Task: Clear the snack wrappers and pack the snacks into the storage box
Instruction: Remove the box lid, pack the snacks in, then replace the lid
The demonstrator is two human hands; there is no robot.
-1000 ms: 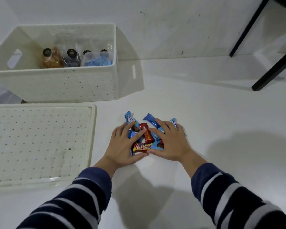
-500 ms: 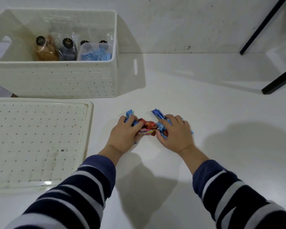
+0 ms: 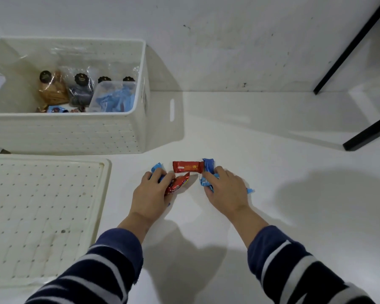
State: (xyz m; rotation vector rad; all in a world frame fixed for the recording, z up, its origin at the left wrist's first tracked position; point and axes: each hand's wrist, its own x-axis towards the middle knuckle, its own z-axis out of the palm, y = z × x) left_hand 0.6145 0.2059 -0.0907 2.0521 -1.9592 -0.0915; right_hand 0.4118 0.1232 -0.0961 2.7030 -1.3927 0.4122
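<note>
Small wrapped snacks lie on the white floor in front of me. My left hand (image 3: 150, 195) grips a red snack pack (image 3: 177, 185) and a blue pack (image 3: 156, 168), its fingers curled over them. My right hand (image 3: 225, 190) grips several blue packs (image 3: 207, 182). One red bar (image 3: 188, 166) lies loose on the floor between the hands, touched by neither. The white perforated storage box (image 3: 64, 134) stands open at the far left, holding bagged cookies, a clear tub with blue packs and a few small snacks.
The box's white perforated lid (image 3: 42, 216) lies flat on the floor to my left, just in front of the box. Black furniture legs (image 3: 369, 132) stand at the far right. A white wall runs behind.
My hands have drawn apart, each taking a share of the pile, and a red bar has come free on the floor between them. The camera has tilted up slightly.
</note>
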